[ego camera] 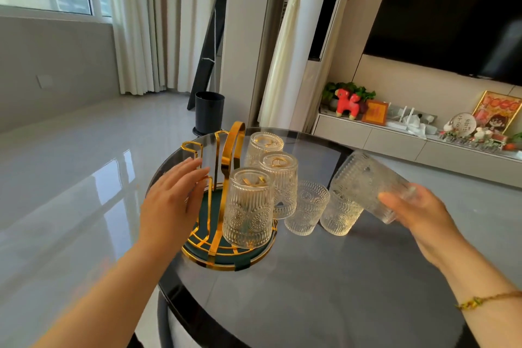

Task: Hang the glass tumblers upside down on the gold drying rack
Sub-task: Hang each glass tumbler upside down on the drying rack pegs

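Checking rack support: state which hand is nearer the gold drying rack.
Left. The left hand rests against the gold drying rack; the right hand holds a tilted tumbler off to its right.

Glossy grey floor, cream curtains, television

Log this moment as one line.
right hand: holds tilted glass tumbler | left hand: open at gold drying rack | hung: three | on table: two

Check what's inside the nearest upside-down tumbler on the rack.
Through the nearest hung tumbler the gold tip of a rack prong shows just under its upturned base. The ribbed glass blurs the rest of the prong, so where it meets the rack's base cannot be seen.
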A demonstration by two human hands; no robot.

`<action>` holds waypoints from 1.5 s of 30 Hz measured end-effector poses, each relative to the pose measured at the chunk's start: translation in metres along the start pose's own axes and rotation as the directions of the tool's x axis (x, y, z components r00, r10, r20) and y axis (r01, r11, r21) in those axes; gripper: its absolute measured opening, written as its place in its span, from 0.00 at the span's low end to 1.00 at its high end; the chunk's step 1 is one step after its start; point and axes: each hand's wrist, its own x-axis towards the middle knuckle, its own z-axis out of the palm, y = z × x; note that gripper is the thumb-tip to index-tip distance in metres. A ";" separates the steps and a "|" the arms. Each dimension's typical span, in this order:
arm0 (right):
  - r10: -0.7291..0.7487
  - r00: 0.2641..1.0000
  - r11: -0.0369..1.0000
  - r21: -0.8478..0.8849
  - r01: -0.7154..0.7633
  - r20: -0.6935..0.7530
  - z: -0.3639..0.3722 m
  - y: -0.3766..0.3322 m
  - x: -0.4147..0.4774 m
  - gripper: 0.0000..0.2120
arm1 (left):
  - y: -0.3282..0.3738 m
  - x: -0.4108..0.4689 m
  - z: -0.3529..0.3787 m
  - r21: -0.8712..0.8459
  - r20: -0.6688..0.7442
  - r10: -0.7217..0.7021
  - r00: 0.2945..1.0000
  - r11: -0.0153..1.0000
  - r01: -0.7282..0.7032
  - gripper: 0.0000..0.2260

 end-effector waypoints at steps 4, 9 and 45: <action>-0.074 0.997 0.994 -0.077 0.075 0.019 0.010 -0.042 0.017 0.17 | -0.002 -0.001 0.002 -0.048 0.008 0.012 1.000 0.999 -0.012 0.08; -0.189 0.976 0.954 -0.216 0.208 0.103 0.036 -0.094 0.035 0.26 | -0.010 -0.001 0.000 -0.048 -0.017 0.081 0.997 0.996 -0.081 0.14; -0.101 0.853 0.635 -0.627 0.452 0.512 0.230 -0.170 0.099 0.35 | -0.025 0.000 0.006 -0.089 -0.132 0.147 0.980 0.983 -0.159 0.24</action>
